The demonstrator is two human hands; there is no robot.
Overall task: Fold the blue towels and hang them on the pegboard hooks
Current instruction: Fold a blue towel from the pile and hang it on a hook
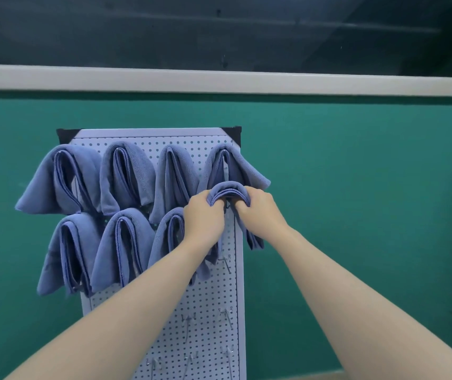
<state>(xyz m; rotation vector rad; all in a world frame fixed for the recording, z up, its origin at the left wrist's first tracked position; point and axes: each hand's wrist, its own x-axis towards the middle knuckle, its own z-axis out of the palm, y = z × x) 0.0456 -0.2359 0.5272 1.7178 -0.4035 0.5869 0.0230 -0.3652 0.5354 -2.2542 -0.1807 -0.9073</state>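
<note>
Presently, a folded blue towel is gripped at its fold by the left hand and right hand, against the pegboard at the second row's right end. If the hook is missed, slippage is likely.

A single head-worn wide-angle view looks forward, slightly downward, squarely at the pale perforated metal pegboard mounted on a green wall. It sits close, at arm's reach, both forearms stretching in from the bottom edge.
</note>
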